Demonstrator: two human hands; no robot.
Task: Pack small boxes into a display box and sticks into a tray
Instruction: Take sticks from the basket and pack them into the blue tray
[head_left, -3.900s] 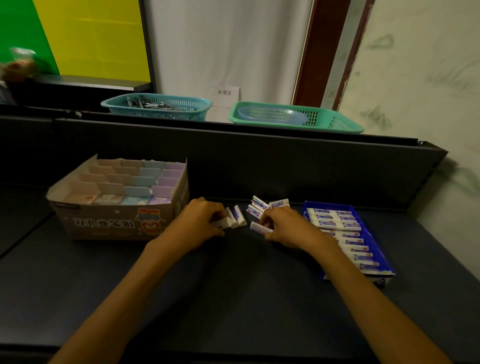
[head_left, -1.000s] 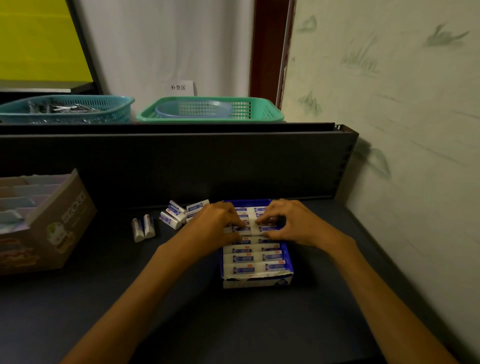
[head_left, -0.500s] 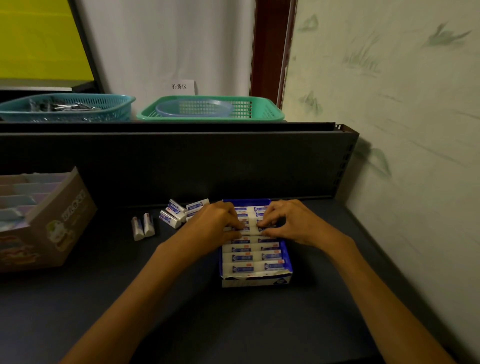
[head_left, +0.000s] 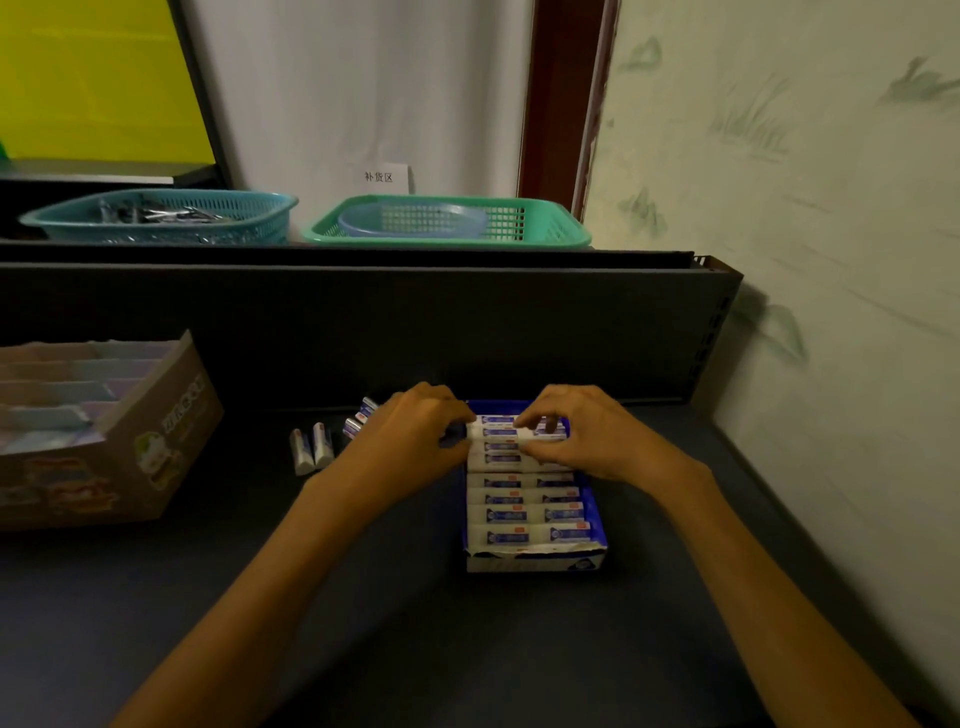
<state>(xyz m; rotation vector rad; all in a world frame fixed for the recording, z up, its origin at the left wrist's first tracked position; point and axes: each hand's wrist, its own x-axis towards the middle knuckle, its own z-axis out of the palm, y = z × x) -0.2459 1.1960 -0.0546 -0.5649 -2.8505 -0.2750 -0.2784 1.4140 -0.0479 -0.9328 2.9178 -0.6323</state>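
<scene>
both hands (head_left: 415, 441) pinching stick (head_left: 496, 431)

Display box (head_left: 156, 415): cut off by the left edge of the frame.
Loose sticks (head_left: 358, 418): partly hidden behind the left hand (head_left: 410, 441).
Tray (head_left: 595, 519) far rows: covered by both hands.
Stick labels: too small to be read.

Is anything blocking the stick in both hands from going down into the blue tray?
Nothing visible does. The left hand and right hand hold the stick by its ends, right over the far part of the blue tray. Packed sticks fill the nearer rows; whether a free slot lies beneath it is hidden.
</scene>
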